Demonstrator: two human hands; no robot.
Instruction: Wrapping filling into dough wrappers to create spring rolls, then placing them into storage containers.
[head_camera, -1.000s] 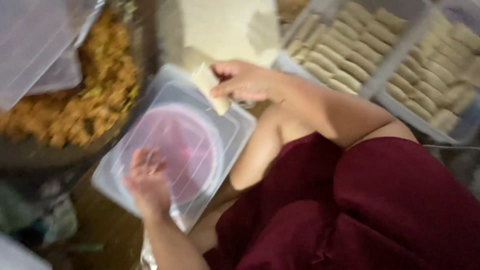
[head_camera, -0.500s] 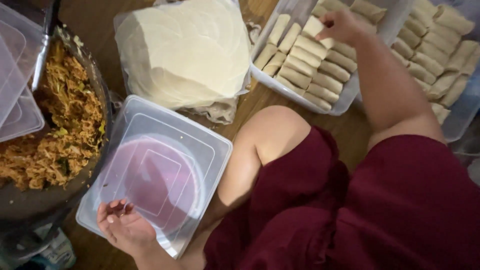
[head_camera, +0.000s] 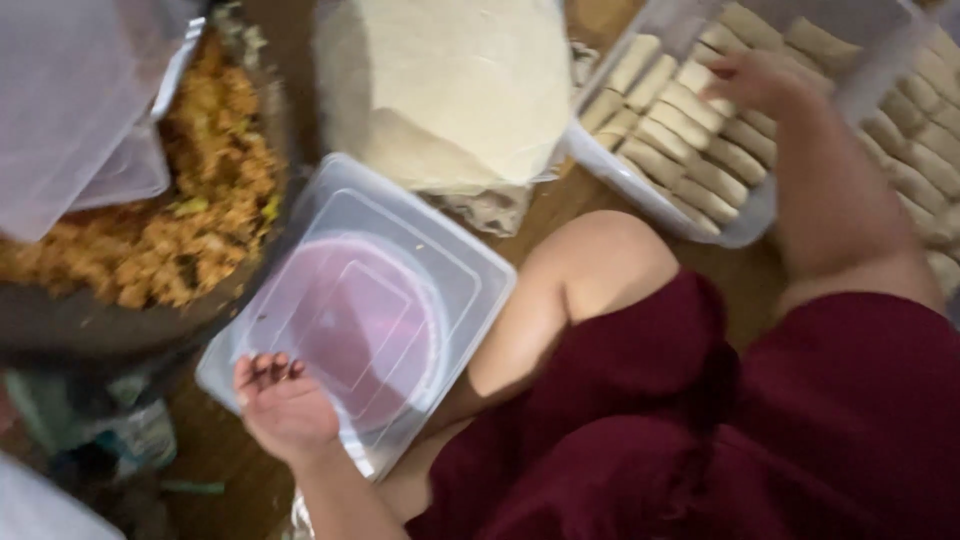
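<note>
My left hand (head_camera: 285, 405) rests on the near corner of a clear square plastic lid (head_camera: 440, 250), fingers loosely bent, gripping nothing. A round pink plate (head_camera: 365, 320) shows through the lid. My right hand (head_camera: 760, 80) reaches far right into a clear tray (head_camera: 745, 225) and lies on rows of pale rolled wraps (head_camera: 660, 135). The hand is blurred, so I cannot tell whether it holds a roll. A thick stack of round pale wrapper sheets (head_camera: 450, 80) sits beyond the lid.
A big dark bowl (head_camera: 130, 325) of orange shredded filling (head_camera: 190, 230) stands at left, with clear plastic lids (head_camera: 80, 100) leaning over it. A second tray of rolls (head_camera: 925, 110) lies at far right. My knee and dark red clothing (head_camera: 700, 430) fill the lower right.
My right hand carried a roll from above the lid to the tray of rolls and has settled deeper among them. My left hand stayed on the lid's near corner.
</note>
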